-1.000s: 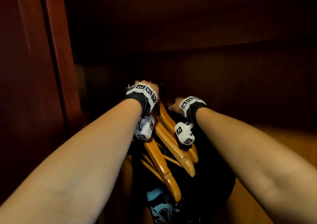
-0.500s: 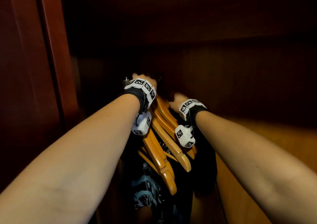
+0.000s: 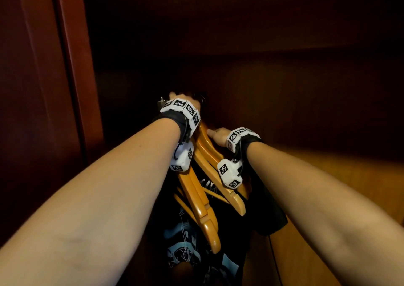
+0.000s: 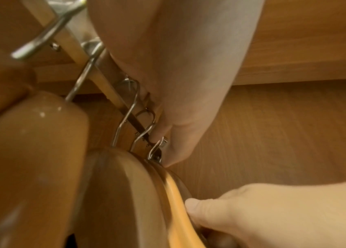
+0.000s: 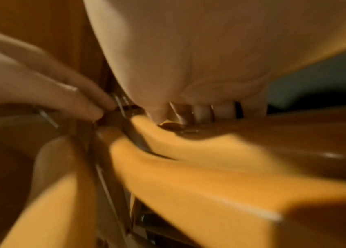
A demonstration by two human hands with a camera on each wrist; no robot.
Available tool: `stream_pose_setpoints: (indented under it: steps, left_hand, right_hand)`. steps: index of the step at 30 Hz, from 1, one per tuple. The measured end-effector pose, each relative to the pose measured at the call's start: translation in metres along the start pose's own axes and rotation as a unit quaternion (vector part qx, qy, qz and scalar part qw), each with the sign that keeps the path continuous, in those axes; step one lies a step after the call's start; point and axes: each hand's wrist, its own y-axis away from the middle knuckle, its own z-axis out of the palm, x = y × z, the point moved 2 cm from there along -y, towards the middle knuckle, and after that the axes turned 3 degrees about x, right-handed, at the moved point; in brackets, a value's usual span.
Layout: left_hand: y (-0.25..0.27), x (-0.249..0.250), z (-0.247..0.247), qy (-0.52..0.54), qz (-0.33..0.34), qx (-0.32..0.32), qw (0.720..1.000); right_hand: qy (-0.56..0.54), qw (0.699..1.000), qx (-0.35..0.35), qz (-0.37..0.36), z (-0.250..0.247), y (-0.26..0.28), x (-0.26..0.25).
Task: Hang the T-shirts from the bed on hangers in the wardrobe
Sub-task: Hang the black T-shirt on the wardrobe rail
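— while both arms reach up into the dark wooden wardrobe (image 3: 65, 67), what is each hand doing?
— left hand (image 3: 185, 102) is up at the rail (image 4: 70, 42), its fingertips (image 4: 176, 134) pinched together on a metal hook (image 4: 155, 147). right hand (image 3: 218, 134) sits just lower, fingers curled over the top of a wooden hanger (image 4: 174, 193), thumb against its side.
— and the t-shirt?
— a black t-shirt (image 3: 185, 242) with a pale blue print hangs below the bunch of orange-brown hangers (image 3: 203, 209), between the two forearms. which hanger carries it, i cannot tell.
— are the hangers on the rail?
— several hooks (image 4: 46, 33) sit over it, packed close together. the wrist views are blurred, so finer detail is lost.
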Motion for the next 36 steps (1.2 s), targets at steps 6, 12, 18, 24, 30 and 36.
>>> stream_pose_setpoints:
  steps: [6, 12, 18, 24, 30, 36]
  left_hand:
    - [0.001, 0.0, -0.001, 0.005, 0.003, -0.003, 1.0]
    - [0.0, 0.0, 0.0, 0.032, 0.019, 0.004, 0.999]
    - [0.003, 0.004, 0.0, 0.071, 0.004, -0.031, 0.997]
    - [0.011, 0.006, -0.007, 0.083, 0.031, -0.012, 0.996]
    - [0.018, 0.006, -0.021, 0.217, -0.012, 0.038, 0.975]
    - [0.038, 0.002, -0.029, 0.287, -0.02, 0.09, 0.953]
  right_hand:
    - [-0.022, 1.0, -0.014, 0.009, -0.003, -0.002, 0.004]
    - [0.001, 1.0, 0.013, 0.009, -0.015, 0.006, 0.001]
    - [0.052, 0.996, 0.07, 0.008, -0.025, 0.016, -0.001]
    - [0.052, 0.99, 0.13, 0.009, -0.036, 0.031, -0.003]
    - [0.051, 0.98, 0.189, 0.024, -0.054, 0.051, 0.007]
    - [0.036, 0.963, 0.264, 0.033, -0.069, 0.086, 0.009]
